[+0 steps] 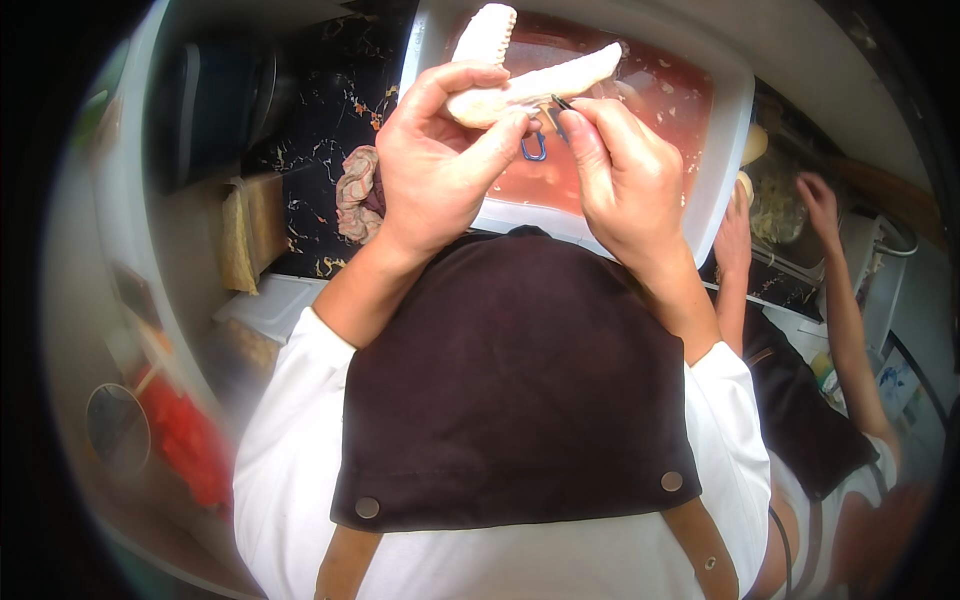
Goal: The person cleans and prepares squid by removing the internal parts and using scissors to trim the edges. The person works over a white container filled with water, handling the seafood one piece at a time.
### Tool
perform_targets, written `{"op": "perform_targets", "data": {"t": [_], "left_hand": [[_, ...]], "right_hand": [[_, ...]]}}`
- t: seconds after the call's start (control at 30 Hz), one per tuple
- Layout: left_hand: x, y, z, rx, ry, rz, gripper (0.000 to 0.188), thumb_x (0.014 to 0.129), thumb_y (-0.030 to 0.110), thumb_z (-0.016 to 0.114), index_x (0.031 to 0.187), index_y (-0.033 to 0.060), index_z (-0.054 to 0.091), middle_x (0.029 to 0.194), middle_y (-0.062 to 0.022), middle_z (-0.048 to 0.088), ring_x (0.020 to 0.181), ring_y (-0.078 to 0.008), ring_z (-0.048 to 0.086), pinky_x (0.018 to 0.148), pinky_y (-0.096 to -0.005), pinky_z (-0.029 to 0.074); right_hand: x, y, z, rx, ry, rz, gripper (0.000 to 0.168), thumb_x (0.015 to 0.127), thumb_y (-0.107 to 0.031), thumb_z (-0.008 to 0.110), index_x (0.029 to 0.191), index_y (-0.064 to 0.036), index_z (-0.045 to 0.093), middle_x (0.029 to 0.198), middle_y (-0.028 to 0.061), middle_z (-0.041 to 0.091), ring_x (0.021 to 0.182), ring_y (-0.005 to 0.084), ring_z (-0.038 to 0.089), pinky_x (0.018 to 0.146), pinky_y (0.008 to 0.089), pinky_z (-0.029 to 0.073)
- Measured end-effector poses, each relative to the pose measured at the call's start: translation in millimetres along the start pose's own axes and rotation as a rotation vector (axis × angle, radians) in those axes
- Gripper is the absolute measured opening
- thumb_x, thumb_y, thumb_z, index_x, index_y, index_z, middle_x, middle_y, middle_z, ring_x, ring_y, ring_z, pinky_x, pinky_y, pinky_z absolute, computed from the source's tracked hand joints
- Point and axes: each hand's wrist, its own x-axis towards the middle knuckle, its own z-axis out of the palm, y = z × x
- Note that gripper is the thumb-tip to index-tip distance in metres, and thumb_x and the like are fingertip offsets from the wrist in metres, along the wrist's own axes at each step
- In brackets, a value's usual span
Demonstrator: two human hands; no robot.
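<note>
My left hand grips a pale, plucked poultry wing at its rounded bend. The wing is spread in a V, one part up and the other to the right. Along one edge of the upper part runs a row of bumps. Between the thumb and fingers of my right hand is a slim dark tool, apparently tweezers, its tip at the wing's lower edge. Both hands are over a white plastic tub holding reddish water. A blue loop-shaped thing shows below the wing; what it belongs to is unclear.
A crumpled checked cloth lies left of the tub on the dark marbled counter. Farther left stands a brown box-like object. At right, a co-worker's hands are near a clear container with pale pieces.
</note>
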Motion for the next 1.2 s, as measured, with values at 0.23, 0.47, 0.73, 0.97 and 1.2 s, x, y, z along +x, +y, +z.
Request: {"op": "perform_targets", "data": {"t": [0.23, 0.47, 0.73, 0.97, 1.2], "left_hand": [[1.5, -0.8, -2.8, -0.001, -0.009, 0.026, 0.030, 0.086, -0.009, 0.065, 0.114, -0.0068, 0.055, 0.096, -0.0135, 0.067, 0.088, -0.0172, 0.069, 0.080, -0.0289, 0.057], [1.0, -1.1, -4.4, -0.013, -0.003, -0.003, 0.031, 0.086, -0.009, 0.064, 0.114, -0.0067, 0.054, 0.097, -0.0137, 0.067, 0.089, -0.0176, 0.068, 0.080, -0.0290, 0.057], [1.0, 0.5, -2.7, -0.025, -0.001, -0.011, 0.030, 0.086, -0.009, 0.064, 0.114, -0.0069, 0.054, 0.098, -0.0145, 0.066, 0.089, -0.0182, 0.069, 0.080, -0.0293, 0.057], [-0.5, -1.1, -2.9, -0.056, 0.001, -0.020, 0.031, 0.085, -0.009, 0.064, 0.114, -0.0072, 0.053, 0.098, -0.0147, 0.066, 0.088, -0.0186, 0.069, 0.080, -0.0296, 0.057], [-0.3, -0.6, -2.3, -0.064, -0.003, -0.007, 0.031, 0.085, -0.010, 0.064, 0.114, -0.0073, 0.053, 0.098, -0.0153, 0.066, 0.088, -0.0193, 0.069, 0.080, -0.0301, 0.058]], "right_hand": [[1.6, -2.1, 2.2, 0.010, -0.016, 0.010, 0.008, 0.090, -0.006, 0.063, 0.095, -0.001, 0.065, 0.077, 0.0100, 0.066, 0.063, 0.0227, 0.065, 0.056, 0.0313, 0.049], [1.6, -0.1, -1.2, 0.010, -0.029, 0.010, 0.005, 0.089, -0.006, 0.063, 0.093, -0.003, 0.065, 0.075, 0.0093, 0.067, 0.063, 0.0234, 0.067, 0.054, 0.0325, 0.050], [-0.6, 1.5, 2.5, 0.031, 0.016, 0.009, 0.006, 0.091, -0.006, 0.062, 0.093, -0.001, 0.064, 0.074, 0.0108, 0.065, 0.062, 0.0234, 0.064, 0.055, 0.0317, 0.048], [-5.8, -0.6, 3.4, 0.107, -0.008, 0.061, 0.010, 0.094, -0.009, 0.059, 0.097, -0.002, 0.064, 0.077, 0.0123, 0.065, 0.064, 0.0267, 0.066, 0.054, 0.0349, 0.049], [-5.8, 3.8, 4.5, 0.119, -0.034, 0.036, 0.011, 0.095, -0.009, 0.056, 0.099, -0.002, 0.064, 0.078, 0.0127, 0.065, 0.064, 0.0275, 0.065, 0.055, 0.0356, 0.049]]}}
